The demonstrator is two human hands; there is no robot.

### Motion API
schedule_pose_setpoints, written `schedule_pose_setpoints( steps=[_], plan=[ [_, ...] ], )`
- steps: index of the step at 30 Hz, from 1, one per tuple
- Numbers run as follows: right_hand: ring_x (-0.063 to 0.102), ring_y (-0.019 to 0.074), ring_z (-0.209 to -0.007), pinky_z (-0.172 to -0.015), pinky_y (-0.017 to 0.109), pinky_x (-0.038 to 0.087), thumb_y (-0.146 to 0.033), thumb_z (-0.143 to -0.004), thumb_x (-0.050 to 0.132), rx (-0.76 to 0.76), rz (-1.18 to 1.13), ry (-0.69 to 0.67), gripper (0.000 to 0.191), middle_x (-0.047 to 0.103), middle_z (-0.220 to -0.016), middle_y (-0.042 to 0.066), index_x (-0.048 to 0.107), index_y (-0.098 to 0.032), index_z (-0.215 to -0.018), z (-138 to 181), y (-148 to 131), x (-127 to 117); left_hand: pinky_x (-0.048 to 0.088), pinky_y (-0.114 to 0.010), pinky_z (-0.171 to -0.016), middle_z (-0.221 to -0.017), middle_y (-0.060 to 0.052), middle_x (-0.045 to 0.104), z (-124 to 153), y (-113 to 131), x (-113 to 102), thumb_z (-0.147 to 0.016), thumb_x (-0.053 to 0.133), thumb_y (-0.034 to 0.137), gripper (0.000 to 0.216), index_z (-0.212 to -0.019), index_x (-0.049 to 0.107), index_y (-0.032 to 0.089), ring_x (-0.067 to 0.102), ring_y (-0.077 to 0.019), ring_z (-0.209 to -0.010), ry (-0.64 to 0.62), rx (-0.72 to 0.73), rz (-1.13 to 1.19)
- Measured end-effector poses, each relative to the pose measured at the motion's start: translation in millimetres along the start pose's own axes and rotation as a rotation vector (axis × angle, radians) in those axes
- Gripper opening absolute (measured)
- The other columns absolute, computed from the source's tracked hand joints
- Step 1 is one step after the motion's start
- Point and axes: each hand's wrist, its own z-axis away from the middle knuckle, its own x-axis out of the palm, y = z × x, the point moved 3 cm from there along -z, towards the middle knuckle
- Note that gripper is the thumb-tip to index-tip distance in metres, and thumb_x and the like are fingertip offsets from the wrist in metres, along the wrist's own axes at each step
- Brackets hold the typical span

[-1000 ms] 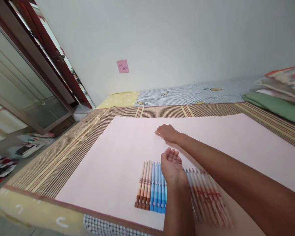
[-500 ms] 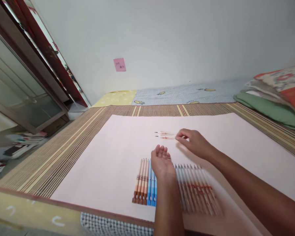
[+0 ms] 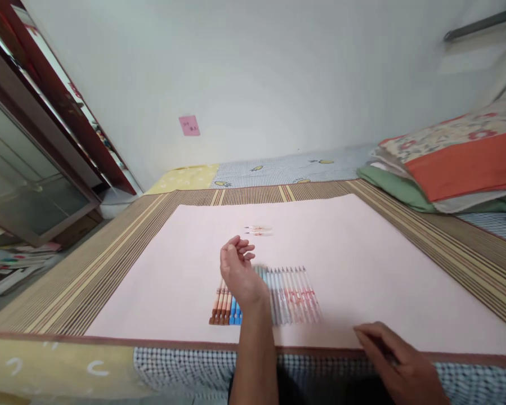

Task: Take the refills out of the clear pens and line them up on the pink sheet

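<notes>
My left hand point(image 3: 241, 273) hovers palm up over a row of pens, fingers loosely curled and apart, with nothing in it. Its wrist and palm hide part of the row. At the left end are peach-and-brown pens point(image 3: 221, 306), followed by blue pens point(image 3: 234, 312). To the right lie several pale pens point(image 3: 297, 295) with red markings, tips pointing away from me. Farther off, two slim white pens point(image 3: 259, 230) lie crosswise, dark tips to the left. Near the front edge at right, my right hand point(image 3: 398, 360) has thumb and forefinger together, with nothing visible between them.
A large pale pink sheet point(image 3: 160, 281) lies under the pens on a striped mat point(image 3: 104, 264). Folded bedding and an orange-and-floral pillow point(image 3: 468, 157) are stacked at the right. A white wall with a pink note point(image 3: 189, 125) stands behind. At left is a glass-panelled door point(image 3: 28, 174).
My right hand has left the two crosswise pens and come back to the front edge at right. My left hand has stayed over the row. The view has shifted right.
</notes>
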Motion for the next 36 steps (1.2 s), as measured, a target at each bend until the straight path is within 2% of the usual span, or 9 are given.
schedule_pose_setpoints(
  steps=[4,7,10,12,14,18,23,30,36],
  plan=[
    [0.073,0.0207,-0.072,-0.066,0.03,0.059,-0.041,-0.093,0.056,-0.115,-0.064,0.013,0.012,0.074,-0.082,-0.001,0.066,-0.034,-0.091,18.8,-10.4,16.2,0.04,-0.023,-0.059,-0.078,-0.004,0.062,28.6,26.8,-4.7,-0.08,0.068,0.038,0.027,-0.091,0.068,0.014,0.057,-0.0117,-0.066,-0.087,-0.056,-0.011],
    [0.072,0.02,-0.071,-0.066,0.029,0.058,-0.039,-0.094,0.055,-0.141,-0.119,0.002,0.013,0.072,-0.08,0.0,0.066,-0.032,-0.092,21.3,-15.6,24.4,0.042,-0.025,-0.06,-0.078,-0.004,0.063,56.1,41.3,-28.0,-0.085,0.065,0.043,0.027,-0.088,0.068,0.016,0.057,-0.0142,-0.068,-0.224,-0.071,-0.264],
    [0.069,0.0186,-0.068,-0.065,0.029,0.056,-0.038,-0.096,0.053,-0.154,-0.145,0.002,0.017,0.069,-0.075,0.0,0.064,-0.028,-0.089,19.8,-18.3,26.0,0.047,-0.03,-0.069,-0.075,-0.006,0.065,91.8,48.4,-79.8,-0.091,0.058,0.041,0.027,-0.079,0.068,0.019,0.059,-0.0191,-0.072,-0.464,-0.01,-0.756],
    [0.067,0.0185,-0.068,-0.067,0.03,0.055,-0.039,-0.097,0.051,-0.147,-0.139,-0.003,0.02,0.067,-0.074,0.001,0.063,-0.026,-0.088,19.2,-18.1,26.3,0.051,-0.04,-0.087,-0.091,-0.01,0.07,116.2,48.9,-127.6,-0.091,0.058,0.039,0.022,-0.083,0.071,0.022,0.065,-0.026,-0.09,-0.571,0.127,-1.046],
    [0.065,0.0184,-0.067,-0.067,0.031,0.054,-0.039,-0.098,0.049,-0.12,-0.127,-0.006,0.021,0.065,-0.075,0.001,0.062,-0.025,-0.088,19.2,-17.4,28.0,0.042,-0.049,-0.108,-0.128,-0.014,0.066,137.6,45.9,-174.9,-0.084,0.063,0.034,0.028,-0.107,0.074,0.024,0.058,-0.0343,-0.123,-0.613,0.267,-1.278],
    [0.066,0.0205,-0.077,-0.075,0.034,0.055,-0.035,-0.099,0.047,-0.09,-0.13,-0.01,0.02,0.067,-0.085,0.005,0.062,-0.024,-0.095,17.4,-20.8,38.2,0.038,-0.048,-0.114,-0.159,-0.012,0.04,161.5,30.5,-231.1,-0.075,0.064,0.026,0.067,-0.142,0.058,0.023,0.038,-0.0348,-0.145,-0.715,0.168,-1.597],
    [0.062,0.0262,-0.11,-0.099,0.047,0.051,-0.021,-0.097,0.039,-0.173,-0.051,-0.04,0.036,0.065,-0.115,0.011,0.063,-0.024,-0.123,8.6,-27.9,54.0,0.036,-0.046,-0.116,-0.161,-0.009,0.038,159.2,31.0,-229.1,-0.082,0.054,0.025,0.065,-0.147,0.053,0.024,0.037,-0.03,-0.146,-0.696,0.227,-1.591],
    [0.063,0.025,-0.107,-0.094,0.04,0.052,-0.021,-0.1,0.035,-0.145,0.159,-0.189,0.04,0.063,-0.124,0.015,0.062,-0.021,-0.13,-5.2,-28.0,64.9,0.036,-0.045,-0.116,-0.156,-0.012,0.045,149.7,29.0,-234.2,-0.084,0.052,0.027,0.06,-0.144,0.056,0.021,0.042,-0.0292,-0.143,-0.673,0.267,-1.562],
    [0.063,0.0233,-0.102,-0.093,0.035,0.051,-0.015,-0.098,0.038,-0.123,0.185,-0.172,0.035,0.064,-0.111,0.013,0.064,-0.021,-0.12,-6.2,-22.6,65.8,0.035,-0.044,-0.116,-0.153,-0.012,0.048,149.0,28.1,-234.3,-0.085,0.051,0.03,0.057,-0.141,0.058,0.021,0.044,-0.0298,-0.141,-0.664,0.298,-1.535]
  ],
)
